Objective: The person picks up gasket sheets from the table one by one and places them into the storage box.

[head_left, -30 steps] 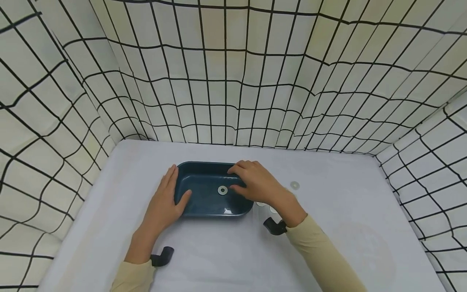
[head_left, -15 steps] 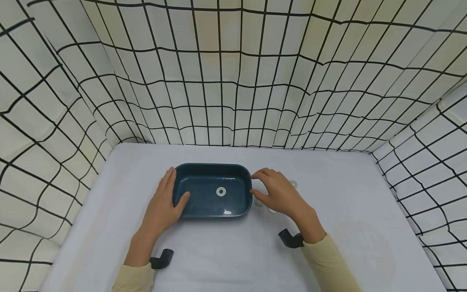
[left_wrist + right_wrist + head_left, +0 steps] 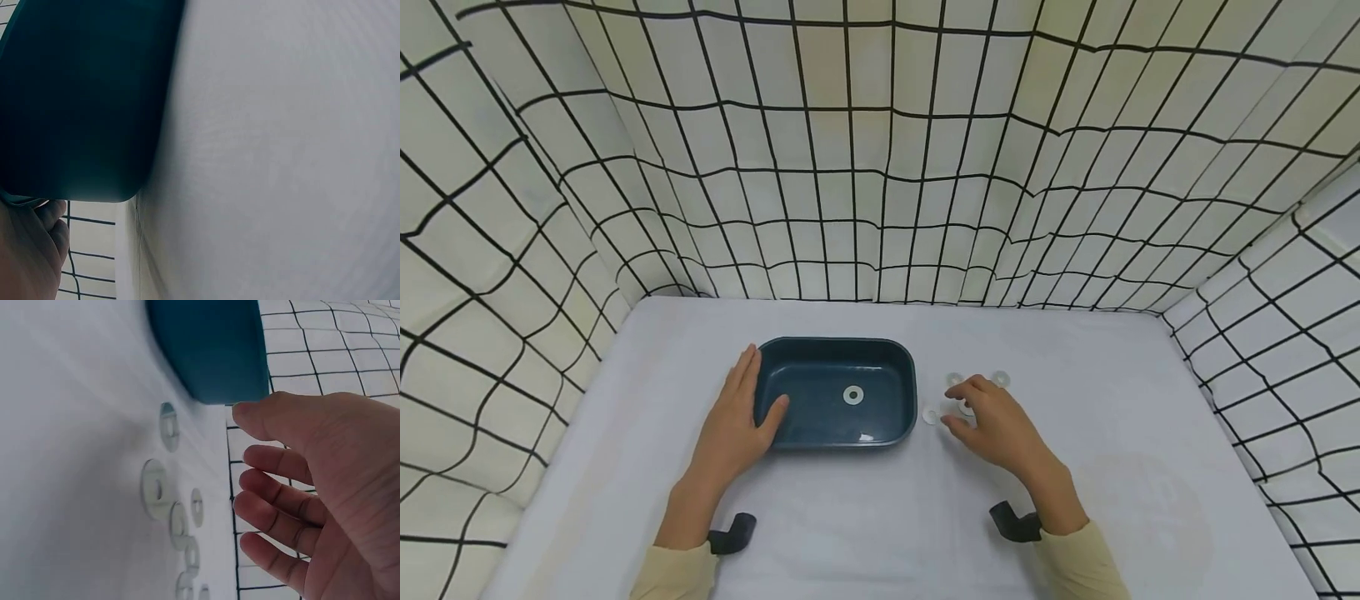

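Several flat rings (image 3: 149, 487) lie right of the tray (image 3: 812, 421), around and beneath the right hand (image 3: 996, 423), its grip spread and empty; the left hand (image 3: 737, 423), fingers straight, rests against the tray's left end.

Washer (image 3: 846, 397) inside tray (image 3: 812, 408) — other washers (image 3: 927, 416) right of it.

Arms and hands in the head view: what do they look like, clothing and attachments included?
The left hand and right hand are bare, without gloves. The left sleeve and right sleeve are plain pale khaki, ending near the wrists. A black, elbow-shaped piece juts inward at each wrist. No cables or markings show.
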`<act>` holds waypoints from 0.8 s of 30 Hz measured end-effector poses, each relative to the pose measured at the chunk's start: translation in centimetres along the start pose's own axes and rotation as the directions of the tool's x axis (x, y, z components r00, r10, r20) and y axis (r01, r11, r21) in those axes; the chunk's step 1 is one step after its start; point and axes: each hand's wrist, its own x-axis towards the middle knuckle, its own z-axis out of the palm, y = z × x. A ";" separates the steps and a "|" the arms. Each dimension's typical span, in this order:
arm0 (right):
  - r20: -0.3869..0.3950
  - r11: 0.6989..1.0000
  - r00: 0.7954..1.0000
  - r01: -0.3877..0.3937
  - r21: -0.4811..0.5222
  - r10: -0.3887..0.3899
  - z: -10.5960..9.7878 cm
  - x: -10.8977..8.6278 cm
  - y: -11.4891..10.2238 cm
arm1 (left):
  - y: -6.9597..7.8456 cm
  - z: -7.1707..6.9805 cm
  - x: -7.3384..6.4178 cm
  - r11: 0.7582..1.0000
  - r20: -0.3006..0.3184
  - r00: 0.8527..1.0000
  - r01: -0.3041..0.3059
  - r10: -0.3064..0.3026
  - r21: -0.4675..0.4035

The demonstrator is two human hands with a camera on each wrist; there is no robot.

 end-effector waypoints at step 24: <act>0.010 0.988 0.989 -0.146 -0.049 0.146 2.6 -1.4 1.5 | 0.3 -0.2 -0.1 1.000 -0.011 1.000 -0.014 0.014 0.014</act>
